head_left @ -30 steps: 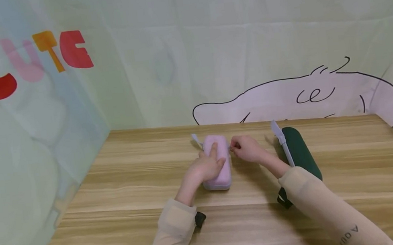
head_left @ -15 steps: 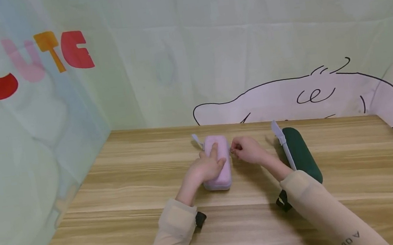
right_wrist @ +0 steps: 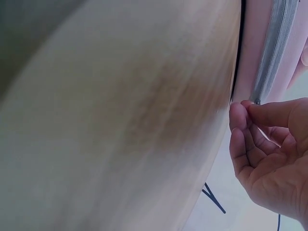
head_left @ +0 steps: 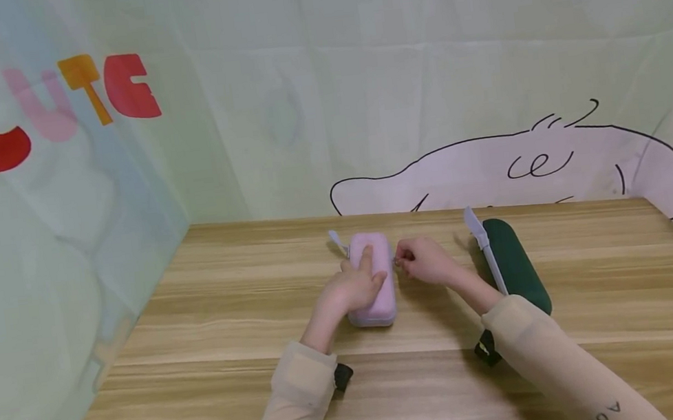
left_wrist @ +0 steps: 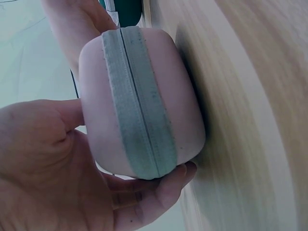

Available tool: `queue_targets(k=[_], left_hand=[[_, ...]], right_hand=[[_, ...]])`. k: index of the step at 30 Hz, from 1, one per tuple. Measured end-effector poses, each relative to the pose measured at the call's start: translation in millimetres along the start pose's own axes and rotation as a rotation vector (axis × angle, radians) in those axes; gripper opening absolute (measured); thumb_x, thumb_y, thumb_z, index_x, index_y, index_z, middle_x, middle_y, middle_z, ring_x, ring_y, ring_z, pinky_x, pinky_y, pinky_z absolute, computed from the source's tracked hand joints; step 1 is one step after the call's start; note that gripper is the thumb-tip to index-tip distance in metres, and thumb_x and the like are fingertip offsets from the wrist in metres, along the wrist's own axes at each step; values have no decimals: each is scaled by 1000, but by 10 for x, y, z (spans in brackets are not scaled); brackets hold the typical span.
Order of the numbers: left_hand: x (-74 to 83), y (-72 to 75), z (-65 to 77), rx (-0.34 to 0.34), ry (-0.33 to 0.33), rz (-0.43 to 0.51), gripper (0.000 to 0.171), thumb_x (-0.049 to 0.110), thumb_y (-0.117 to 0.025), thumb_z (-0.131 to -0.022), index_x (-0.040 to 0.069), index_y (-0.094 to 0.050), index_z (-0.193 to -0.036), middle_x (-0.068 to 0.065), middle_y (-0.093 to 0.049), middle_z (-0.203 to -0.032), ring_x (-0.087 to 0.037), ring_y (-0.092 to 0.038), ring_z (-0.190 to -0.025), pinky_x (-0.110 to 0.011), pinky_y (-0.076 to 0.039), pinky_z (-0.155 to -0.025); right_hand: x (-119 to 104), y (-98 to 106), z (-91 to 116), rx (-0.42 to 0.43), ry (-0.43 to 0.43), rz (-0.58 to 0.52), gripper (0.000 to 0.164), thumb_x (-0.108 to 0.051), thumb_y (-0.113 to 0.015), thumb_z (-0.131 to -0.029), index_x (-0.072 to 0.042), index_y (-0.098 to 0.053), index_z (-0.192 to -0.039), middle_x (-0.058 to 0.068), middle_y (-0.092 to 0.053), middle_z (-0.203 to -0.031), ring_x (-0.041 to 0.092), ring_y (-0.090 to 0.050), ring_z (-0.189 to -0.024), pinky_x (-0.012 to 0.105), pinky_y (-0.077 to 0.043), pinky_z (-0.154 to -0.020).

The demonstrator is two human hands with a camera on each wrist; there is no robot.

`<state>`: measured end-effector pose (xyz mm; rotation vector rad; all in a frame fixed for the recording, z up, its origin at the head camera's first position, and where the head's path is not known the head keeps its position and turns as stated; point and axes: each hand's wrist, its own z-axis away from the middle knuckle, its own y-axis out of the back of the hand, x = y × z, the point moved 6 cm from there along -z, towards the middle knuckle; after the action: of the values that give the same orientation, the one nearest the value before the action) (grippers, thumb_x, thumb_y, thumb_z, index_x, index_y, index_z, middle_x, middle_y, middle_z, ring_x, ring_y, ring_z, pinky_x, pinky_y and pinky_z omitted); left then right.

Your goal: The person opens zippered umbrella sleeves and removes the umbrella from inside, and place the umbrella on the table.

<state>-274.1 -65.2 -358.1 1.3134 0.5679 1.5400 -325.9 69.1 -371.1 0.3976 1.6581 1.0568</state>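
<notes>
A pink zippered hard case (head_left: 380, 307) lies on the wooden table, with a pale strap (head_left: 337, 241) sticking out at its far left. My left hand (head_left: 353, 287) grips it, the fingers spread over its top and left side. In the left wrist view, a grey zipper band (left_wrist: 139, 106) runs closed across the near end. At the case's right side, my right hand (head_left: 426, 260) pinches the zipper pull between thumb and index finger. Only a small metal bit of the zipper slider (right_wrist: 257, 101) shows; the fingertips hide the rest.
A dark green case (head_left: 516, 266) with a lavender strap (head_left: 485, 241) lies to the right, partly behind my right forearm. A printed cloth backdrop (head_left: 275, 106) stands behind the table (head_left: 229, 305) and along its left side.
My right hand has shifted very slightly toward me along the right side of the pink case. My left hand and both cases look unmoved.
</notes>
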Motion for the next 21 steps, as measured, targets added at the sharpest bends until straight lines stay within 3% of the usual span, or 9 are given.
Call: queue_targets(k=[21], left_hand=[[-8, 4, -13, 4, -6, -9, 65, 41, -32, -104, 13, -6, -156, -38, -21, -150, -48, -46, -126, -56, -43, -100]], right_hand=[[-46, 0, 39, 14, 38, 16, 7, -1, -59, -89, 1, -63, -83, 11, -64, -70, 9, -55, -58, 21, -43, -54]])
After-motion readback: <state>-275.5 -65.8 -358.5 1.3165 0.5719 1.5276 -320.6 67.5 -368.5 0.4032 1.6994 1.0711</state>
